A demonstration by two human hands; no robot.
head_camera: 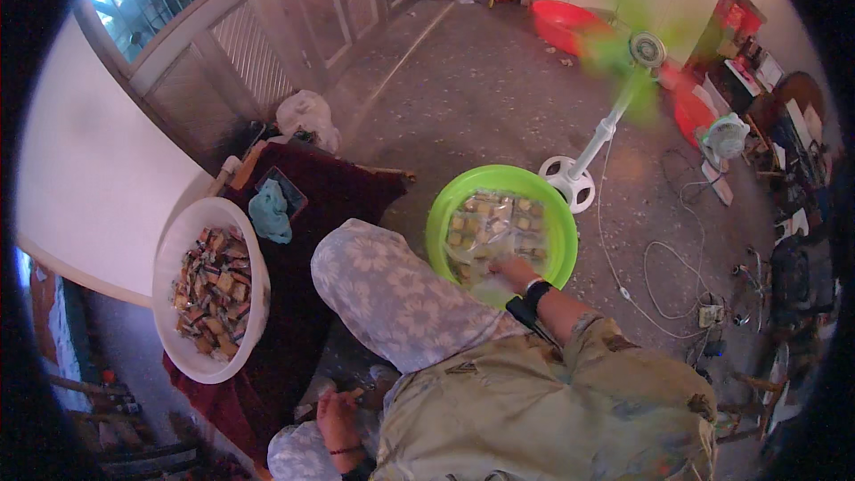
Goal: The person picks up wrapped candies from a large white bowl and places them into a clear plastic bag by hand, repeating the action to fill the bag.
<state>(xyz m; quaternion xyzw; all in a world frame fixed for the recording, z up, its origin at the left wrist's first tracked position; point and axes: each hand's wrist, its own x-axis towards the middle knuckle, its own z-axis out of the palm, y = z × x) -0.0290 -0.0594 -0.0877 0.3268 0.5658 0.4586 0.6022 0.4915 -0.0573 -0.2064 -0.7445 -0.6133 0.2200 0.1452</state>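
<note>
My right hand [513,274], with a black wristband, reaches into the near side of a green plastic basin [568,240]. Clear plastic packs [494,220] of small brown square pieces lie in the basin; whether my fingers grip one is blurred. Down by my knee is my left hand [337,414], a beaded bracelet at its wrist; its fingers are curled near a small light brown thing, and I cannot tell if it is held. A white oval tub [260,321] on a dark red cloth [294,307] holds many small wrapped brown pieces [214,287].
A pedestal fan [648,50] with blurred green blades stands beyond the basin, its white cord [604,240] trailing over the floor. A small dark tray [287,190] with a teal plastic bag [270,210] lies on the cloth. Red basins [568,27] and clutter line the far and right sides.
</note>
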